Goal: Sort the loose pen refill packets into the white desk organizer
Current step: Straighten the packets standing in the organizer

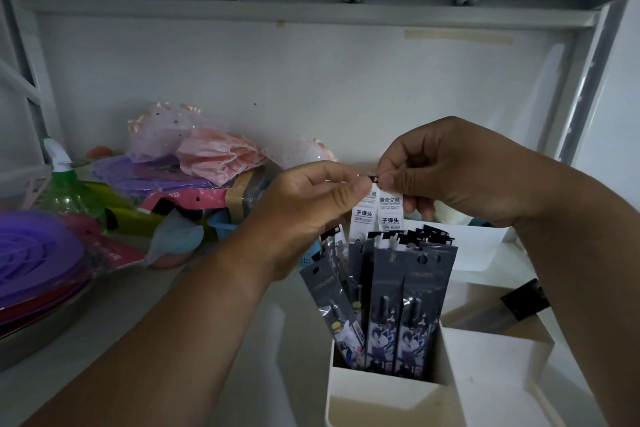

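Observation:
My left hand (311, 204) and my right hand (450, 170) meet above the white desk organizer (377, 395). Both pinch the top edges of two white-labelled pen refill packets (389, 213), which hang straight down into the organizer's front-left compartment. That compartment holds several dark grey refill packets (398, 305) with cartoon figures, standing upright and fanned out. The lower ends of the held packets are hidden behind the dark ones. A black packet end (524, 298) sticks out of a compartment to the right.
The organizer stands on a white shelf under a low shelf board. To the left lie a pile of pink and purple fabric items (194, 156), a green spray bottle (65, 191), a blue basket (228, 229) and purple discs in a metal bowl (34, 267).

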